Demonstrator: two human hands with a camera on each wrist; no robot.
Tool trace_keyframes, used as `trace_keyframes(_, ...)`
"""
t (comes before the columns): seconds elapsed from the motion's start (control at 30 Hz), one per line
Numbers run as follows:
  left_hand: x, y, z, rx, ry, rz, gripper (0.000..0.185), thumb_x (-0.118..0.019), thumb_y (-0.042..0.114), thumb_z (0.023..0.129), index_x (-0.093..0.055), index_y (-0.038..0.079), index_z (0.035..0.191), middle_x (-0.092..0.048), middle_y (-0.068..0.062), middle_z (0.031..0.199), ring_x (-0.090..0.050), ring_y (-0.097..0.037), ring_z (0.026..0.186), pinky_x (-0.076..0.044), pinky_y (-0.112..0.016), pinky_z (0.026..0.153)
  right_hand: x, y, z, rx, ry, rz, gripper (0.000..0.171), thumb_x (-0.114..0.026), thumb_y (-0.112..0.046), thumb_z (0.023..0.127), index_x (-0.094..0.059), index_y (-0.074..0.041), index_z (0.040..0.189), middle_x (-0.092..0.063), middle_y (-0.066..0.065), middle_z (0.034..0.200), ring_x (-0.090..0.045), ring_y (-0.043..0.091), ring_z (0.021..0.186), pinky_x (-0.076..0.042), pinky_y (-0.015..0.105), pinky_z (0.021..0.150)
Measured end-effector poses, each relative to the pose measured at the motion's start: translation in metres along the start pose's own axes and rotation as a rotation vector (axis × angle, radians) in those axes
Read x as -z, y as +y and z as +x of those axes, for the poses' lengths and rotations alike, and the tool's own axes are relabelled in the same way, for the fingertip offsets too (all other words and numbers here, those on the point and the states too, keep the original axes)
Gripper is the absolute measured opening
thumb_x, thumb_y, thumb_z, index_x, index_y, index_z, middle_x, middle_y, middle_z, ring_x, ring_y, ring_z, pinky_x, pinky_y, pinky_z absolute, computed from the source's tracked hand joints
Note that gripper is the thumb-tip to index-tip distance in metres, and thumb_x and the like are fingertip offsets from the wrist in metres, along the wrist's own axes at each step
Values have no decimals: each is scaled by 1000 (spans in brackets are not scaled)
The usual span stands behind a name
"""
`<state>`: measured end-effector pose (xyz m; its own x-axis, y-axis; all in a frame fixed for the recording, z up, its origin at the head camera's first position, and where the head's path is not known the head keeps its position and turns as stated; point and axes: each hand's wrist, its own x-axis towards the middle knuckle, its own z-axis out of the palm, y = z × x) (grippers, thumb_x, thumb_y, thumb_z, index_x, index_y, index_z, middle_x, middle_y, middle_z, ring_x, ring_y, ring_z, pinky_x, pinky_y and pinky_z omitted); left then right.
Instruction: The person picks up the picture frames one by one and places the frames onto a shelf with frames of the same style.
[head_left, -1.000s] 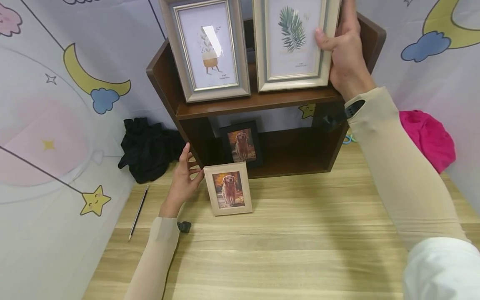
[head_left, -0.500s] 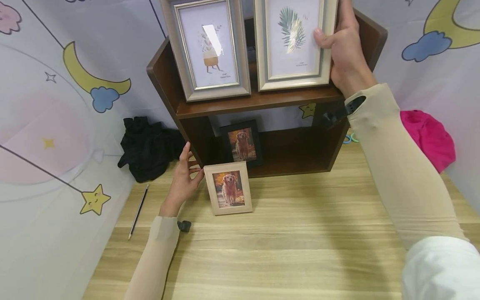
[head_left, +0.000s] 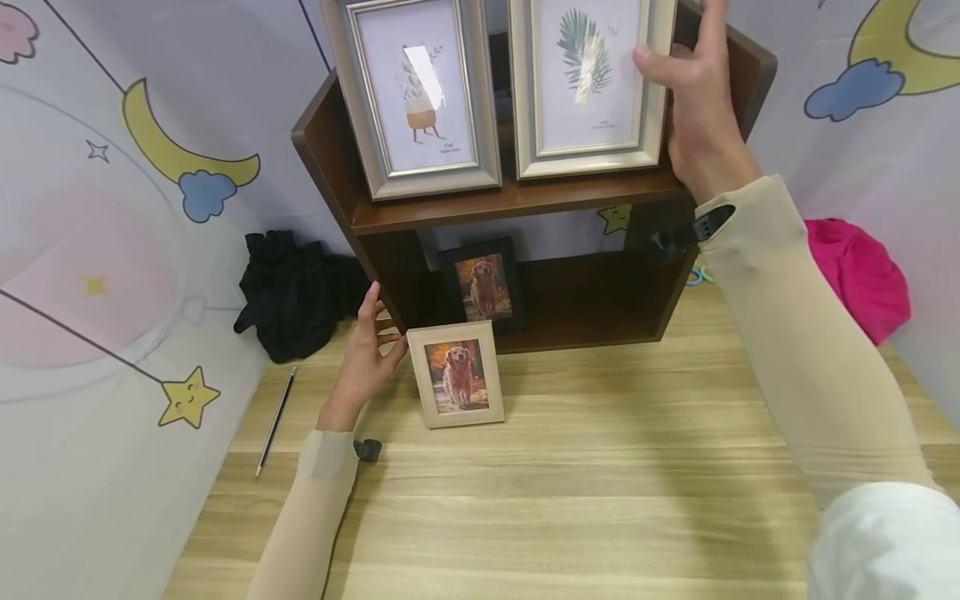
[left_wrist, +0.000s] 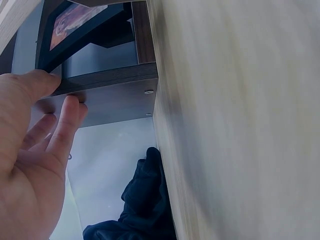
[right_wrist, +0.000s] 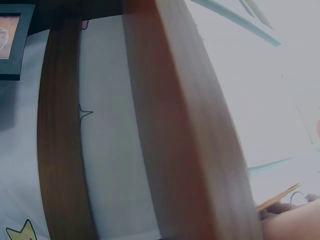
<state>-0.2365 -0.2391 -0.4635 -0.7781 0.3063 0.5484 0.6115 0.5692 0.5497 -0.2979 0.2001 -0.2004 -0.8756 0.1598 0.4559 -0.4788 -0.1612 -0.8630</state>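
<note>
My left hand (head_left: pixel 363 362) grips the left side panel of a dark brown wooden shelf (head_left: pixel 585 337) near its bottom; in the left wrist view the thumb lies at the panel's front edge, fingers against its outer face. High on the right, my right hand (head_left: pixel 703 112) has its fingers spread beside a silver picture frame with a green leaf print (head_left: pixel 585 162). Its thumb overlaps that frame's right border. A matching frame with a potted-plant print (head_left: pixel 435 183) stands to the left on the same board. In the right wrist view, shelf boards hide much of the right hand (right_wrist: pixel 297 222).
A light wooden frame with a dog photo (head_left: pixel 457 421) stands on the table before the shelf. A black frame with a dog photo (head_left: pixel 486 287) is on the lower level. Black cloth (head_left: pixel 288 296) and a pencil (head_left: pixel 276 423) lie left, pink cloth (head_left: pixel 858 275) right.
My right hand has shifted slightly right and its fingers have spread away from the leaf-print frame, which stays upright on the shelf. The left hand keeps its place.
</note>
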Motion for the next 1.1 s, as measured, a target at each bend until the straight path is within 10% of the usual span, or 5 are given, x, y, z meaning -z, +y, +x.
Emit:
trace_keyframes(0.33, 1, 0, 0, 1, 0, -7, 112, -71, -16, 93, -5, 31, 171, -50, -38, 147, -74, -51, 111, -68, -57, 89, 2, -9, -17, -8, -42, -53, 81, -60, -21, 104, -14, -25, 171, -25, -4, 174, -31, 17, 152, -16, 30, 134)
trace_keyframes(1.1, 0, 1, 0, 2, 3, -7, 112, -71, -16, 93, -5, 31, 171, -51, -36, 148, -75, -51, 111, -68, -58, 90, 19, -27, -84, 5, -132, -259, 78, -59, -32, 102, -20, -29, 170, -32, 8, 173, -36, 27, 157, -10, 43, 141)
